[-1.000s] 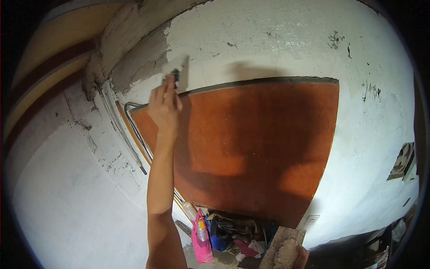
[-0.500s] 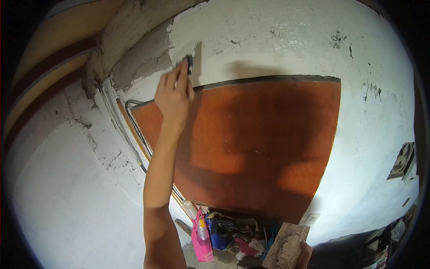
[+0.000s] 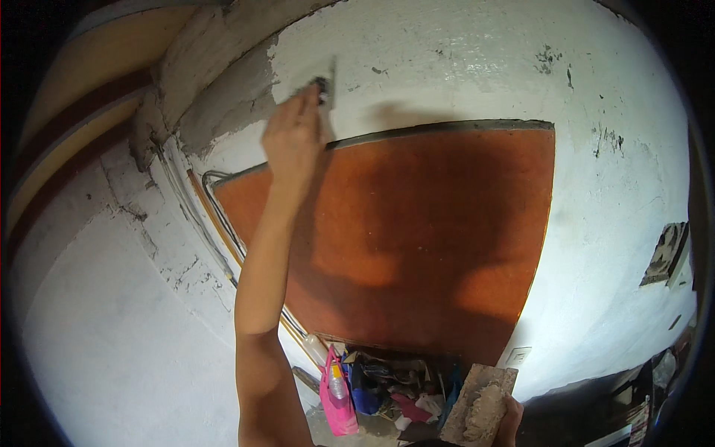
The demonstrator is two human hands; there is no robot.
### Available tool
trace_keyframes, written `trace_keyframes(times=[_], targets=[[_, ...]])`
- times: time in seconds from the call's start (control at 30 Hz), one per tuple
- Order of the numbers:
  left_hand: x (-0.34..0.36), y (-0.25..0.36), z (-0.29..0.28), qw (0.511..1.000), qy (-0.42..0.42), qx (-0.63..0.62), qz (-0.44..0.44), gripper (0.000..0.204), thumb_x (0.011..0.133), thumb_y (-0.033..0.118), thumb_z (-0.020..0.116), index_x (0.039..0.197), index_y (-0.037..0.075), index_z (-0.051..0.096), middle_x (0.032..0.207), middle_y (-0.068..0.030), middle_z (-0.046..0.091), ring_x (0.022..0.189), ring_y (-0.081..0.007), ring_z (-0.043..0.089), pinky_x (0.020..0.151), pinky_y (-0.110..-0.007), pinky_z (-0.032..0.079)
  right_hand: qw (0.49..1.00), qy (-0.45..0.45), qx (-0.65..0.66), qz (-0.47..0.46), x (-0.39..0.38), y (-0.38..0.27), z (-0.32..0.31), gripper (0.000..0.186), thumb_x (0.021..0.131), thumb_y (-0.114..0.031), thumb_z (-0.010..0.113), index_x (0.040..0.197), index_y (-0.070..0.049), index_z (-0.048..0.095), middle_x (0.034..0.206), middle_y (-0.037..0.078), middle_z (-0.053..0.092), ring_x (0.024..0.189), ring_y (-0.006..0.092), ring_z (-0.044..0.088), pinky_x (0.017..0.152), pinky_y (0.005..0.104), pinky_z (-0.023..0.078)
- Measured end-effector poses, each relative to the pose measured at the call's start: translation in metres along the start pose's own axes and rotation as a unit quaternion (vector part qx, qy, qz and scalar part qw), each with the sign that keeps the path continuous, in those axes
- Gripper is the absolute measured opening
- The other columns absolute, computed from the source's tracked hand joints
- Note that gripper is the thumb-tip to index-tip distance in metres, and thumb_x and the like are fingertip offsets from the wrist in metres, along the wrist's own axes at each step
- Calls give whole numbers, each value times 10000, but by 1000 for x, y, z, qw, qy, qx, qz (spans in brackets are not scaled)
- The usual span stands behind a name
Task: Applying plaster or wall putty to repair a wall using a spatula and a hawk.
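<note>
Raised in front of me, my left hand [image 3: 294,138] is closed around the dark handle of a plastering trowel [image 3: 323,89]. The trowel's thin blade appears nearly edge-on at the white-coated wall [image 3: 424,82], just above a reddish-brown panel [image 3: 424,238]. Whether the whole blade touches the wall is hard to make out. Low on the right, my right hand [image 3: 509,421] grips the edge of a rectangular board [image 3: 460,406]. A lumpy heap of beige plaster [image 3: 484,410] lies on that board.
Left of the trowel is a bare grey patch [image 3: 238,100]. Cables [image 3: 205,216] run down the wall corner. Below the panel stand a pink bag [image 3: 339,410] with a bottle, a blue container [image 3: 366,395] and mixed clutter. A wall socket [image 3: 518,356] is beside the board.
My left hand and the trowel have shifted slightly up and to the right along the wall. The view has turned a little, and the plaster board stays low at the right.
</note>
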State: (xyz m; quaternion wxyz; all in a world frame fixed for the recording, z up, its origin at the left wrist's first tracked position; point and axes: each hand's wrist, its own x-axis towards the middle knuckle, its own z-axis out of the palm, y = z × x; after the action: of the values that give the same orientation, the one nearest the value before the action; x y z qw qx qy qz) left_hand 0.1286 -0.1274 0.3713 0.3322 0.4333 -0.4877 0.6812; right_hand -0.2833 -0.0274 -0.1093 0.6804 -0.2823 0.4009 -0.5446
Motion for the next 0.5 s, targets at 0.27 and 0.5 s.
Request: trace_keyframes(times=[0.27,0.5], targets=[[-6,-16,-10,999,21,26,18,433,710,27,658,1139,73,672,1016,-86,672,886,-246,641,736,-340,532,1000,7,-4,6,3,5,-7,331,973,-240,508,990,58,651,967,93,629,908,220,565,830,370,466],[-32,-34,-20,989,-23,-4,148,425,728,27,670,1152,58,671,1020,-83,674,881,-236,644,747,-357,535,991,48,-121,-37,9,12,-18,324,973,-237,509,977,56,648,947,86,623,904,214,561,831,366,463]])
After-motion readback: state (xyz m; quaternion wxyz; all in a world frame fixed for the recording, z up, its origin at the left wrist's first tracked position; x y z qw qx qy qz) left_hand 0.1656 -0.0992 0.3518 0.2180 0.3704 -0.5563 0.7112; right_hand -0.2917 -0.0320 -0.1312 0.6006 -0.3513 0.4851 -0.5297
